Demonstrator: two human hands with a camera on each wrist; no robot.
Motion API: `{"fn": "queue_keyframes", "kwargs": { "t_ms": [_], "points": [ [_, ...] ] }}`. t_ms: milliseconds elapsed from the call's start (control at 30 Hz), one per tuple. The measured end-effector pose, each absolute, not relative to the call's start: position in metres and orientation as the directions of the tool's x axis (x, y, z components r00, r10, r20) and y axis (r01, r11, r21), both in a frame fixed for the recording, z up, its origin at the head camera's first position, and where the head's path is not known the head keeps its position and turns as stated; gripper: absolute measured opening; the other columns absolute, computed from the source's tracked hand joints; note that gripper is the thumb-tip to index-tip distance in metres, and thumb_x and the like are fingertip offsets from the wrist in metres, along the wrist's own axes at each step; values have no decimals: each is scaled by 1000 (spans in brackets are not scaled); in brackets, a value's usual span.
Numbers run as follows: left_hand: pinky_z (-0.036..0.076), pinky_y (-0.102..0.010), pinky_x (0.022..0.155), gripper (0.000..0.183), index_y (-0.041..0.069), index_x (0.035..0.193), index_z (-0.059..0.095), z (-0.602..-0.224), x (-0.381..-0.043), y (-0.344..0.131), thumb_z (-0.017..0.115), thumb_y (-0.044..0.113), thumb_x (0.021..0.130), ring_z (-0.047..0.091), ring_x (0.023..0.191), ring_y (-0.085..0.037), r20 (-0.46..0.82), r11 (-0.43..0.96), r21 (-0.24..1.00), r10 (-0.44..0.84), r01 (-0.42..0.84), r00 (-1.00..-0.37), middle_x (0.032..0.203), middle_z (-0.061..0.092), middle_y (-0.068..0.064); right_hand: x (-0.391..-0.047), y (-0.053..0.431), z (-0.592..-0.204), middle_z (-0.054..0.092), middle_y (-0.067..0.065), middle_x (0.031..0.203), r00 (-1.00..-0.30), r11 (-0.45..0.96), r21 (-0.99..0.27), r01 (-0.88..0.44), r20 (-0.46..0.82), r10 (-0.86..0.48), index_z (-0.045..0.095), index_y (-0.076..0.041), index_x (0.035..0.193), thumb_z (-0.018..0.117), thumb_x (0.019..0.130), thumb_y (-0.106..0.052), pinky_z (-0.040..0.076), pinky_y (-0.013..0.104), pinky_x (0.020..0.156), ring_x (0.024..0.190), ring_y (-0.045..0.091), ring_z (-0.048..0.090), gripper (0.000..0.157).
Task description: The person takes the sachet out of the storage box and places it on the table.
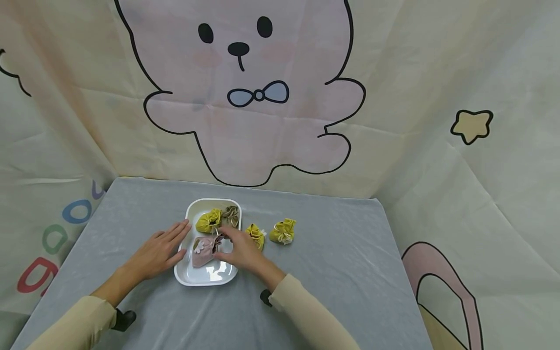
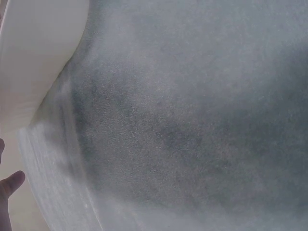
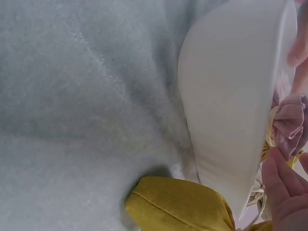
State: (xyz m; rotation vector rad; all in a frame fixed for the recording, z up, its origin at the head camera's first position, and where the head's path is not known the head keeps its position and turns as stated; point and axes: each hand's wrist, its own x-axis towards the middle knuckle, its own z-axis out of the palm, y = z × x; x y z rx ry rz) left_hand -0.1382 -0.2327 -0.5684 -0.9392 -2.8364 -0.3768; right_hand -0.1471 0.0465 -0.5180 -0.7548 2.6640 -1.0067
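Head view gives me the whole scene: a white tray (image 1: 194, 274) sits on a grey-blue cloth (image 1: 332, 253), and both of the person's bare hands are at it. Pink pouch (image 1: 202, 252), that's the one being handled, lying inside the tray near the middle, white flower (image 1: 199, 246) on its face, gathered end toward the right. And there's the right hand (image 1: 242, 250) on that end, fingers and thumb curled in from either side, pinching the cloth! Over to the right wrist view, I get the fingertips right against the pink folds, though the picture's edge cuts off part of the grip. Across the tray, the left hand (image 1: 163, 248) lies palm down at the left rim, long fingers straight and close together, thumb held apart. From the left wrist I catch only two fingertips and the tray's outer wall. Behind the pink pouch, still within the tray, a yellow pouch (image 1: 208, 221) sits next to a brown pouch (image 1: 230, 216). Out on the cloth, a second yellow pouch (image 1: 255, 233) lies just beside the tray's right wall, partly behind the right hand, and a third yellow pouch (image 1: 283, 231) lies farther right, white string at its front.
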Motion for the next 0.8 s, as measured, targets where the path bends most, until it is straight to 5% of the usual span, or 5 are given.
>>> {"fn": "queue_keyframes", "kwargs": {
  "t_ms": [500,800],
  "points": [
    [46,-57,92,68,-3,149,41,-566,-137,-232,67,26,93,44,135,-40,207,771,205,568,603,-797,154,39,-21,-143,30,-523,64,1,132,-893,745,-575,-338,-53,-446,58,-13,139,81,83,-37,47,28,97,117,15,61,65],
    [46,-58,92,68,-2,149,41,-567,-137,-232,66,27,93,44,136,-40,193,774,205,569,600,-800,155,38,-20,-141,22,-524,66,4,129,-909,761,-553,-339,-17,-417,61,-7,134,85,80,-35,47,27,98,117,16,62,66]
  ]
}}
